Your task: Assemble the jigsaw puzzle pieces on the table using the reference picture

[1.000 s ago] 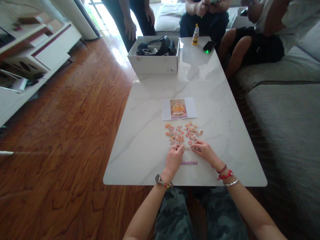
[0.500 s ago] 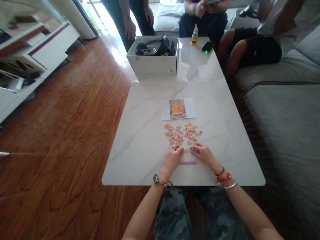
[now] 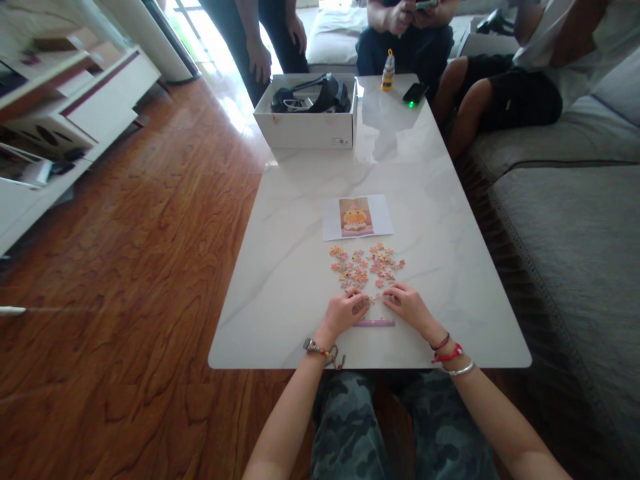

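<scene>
Several small orange and pink puzzle pieces [image 3: 367,265] lie scattered on the white marble table [image 3: 300,280]. Behind them lies a reference picture [image 3: 357,217] of a yellow figure on white paper. My left hand [image 3: 343,311] rests at the near edge of the pile, fingers curled and pinched on a small puzzle piece. My right hand [image 3: 410,305] sits beside it, fingertips pressed together on a piece too small to name. A thin pink strip of joined pieces [image 3: 374,323] lies between my wrists.
A white box [image 3: 307,127] with black gear stands at the table's far end, beside a small yellow bottle [image 3: 387,71] and a black phone [image 3: 416,93]. Other people sit and stand beyond the table. A grey sofa [image 3: 575,220] runs along the right, wooden floor on the left.
Both hands have shifted slightly at the pile's near edge; my left hand has turned and curled more over a piece. The view has moved a little.
</scene>
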`<state>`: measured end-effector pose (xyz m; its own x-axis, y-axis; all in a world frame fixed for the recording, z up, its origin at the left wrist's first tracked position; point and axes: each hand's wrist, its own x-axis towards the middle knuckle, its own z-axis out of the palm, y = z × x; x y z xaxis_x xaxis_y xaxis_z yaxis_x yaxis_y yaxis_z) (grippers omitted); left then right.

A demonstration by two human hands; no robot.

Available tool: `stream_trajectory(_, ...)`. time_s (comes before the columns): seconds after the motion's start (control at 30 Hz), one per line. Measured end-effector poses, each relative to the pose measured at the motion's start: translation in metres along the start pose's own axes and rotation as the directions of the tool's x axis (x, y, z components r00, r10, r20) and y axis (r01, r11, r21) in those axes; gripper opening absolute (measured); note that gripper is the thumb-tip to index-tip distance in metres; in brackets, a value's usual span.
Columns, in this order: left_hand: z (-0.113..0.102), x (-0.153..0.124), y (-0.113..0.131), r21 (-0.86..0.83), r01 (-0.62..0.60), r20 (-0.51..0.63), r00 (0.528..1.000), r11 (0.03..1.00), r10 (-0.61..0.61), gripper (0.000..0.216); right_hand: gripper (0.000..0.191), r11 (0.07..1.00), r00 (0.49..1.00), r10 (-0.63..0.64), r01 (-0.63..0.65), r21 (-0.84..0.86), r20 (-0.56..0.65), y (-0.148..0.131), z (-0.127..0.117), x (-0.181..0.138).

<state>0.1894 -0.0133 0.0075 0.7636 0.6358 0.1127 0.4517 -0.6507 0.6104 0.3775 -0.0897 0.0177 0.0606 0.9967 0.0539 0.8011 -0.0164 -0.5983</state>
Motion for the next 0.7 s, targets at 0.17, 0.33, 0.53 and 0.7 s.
stream_trajectory(0.17,-0.001,0.000,0.000,0.000,-0.008,0.008,1.000,1.000,0.008,0.020,0.008,0.990,0.999,0.043,-0.044,-0.133,-0.011,-0.012,0.004,-0.001)
stream_trajectory(0.33,-0.001,-0.001,0.000,0.008,-0.021,0.001,1.000,1.000,0.021,0.020,0.010,0.986,0.996,0.039,-0.025,-0.167,0.075,-0.020,0.005,-0.002)
stream_trajectory(0.53,-0.001,0.000,0.000,0.007,-0.042,-0.010,0.999,0.999,0.042,0.019,0.020,0.999,0.992,-0.014,0.018,-0.034,0.122,-0.012,0.001,0.003)
stream_trajectory(0.7,-0.002,0.000,0.002,0.025,-0.038,-0.021,0.999,0.999,0.038,0.019,0.019,0.996,0.986,-0.086,0.084,0.020,0.144,-0.011,0.003,0.005)
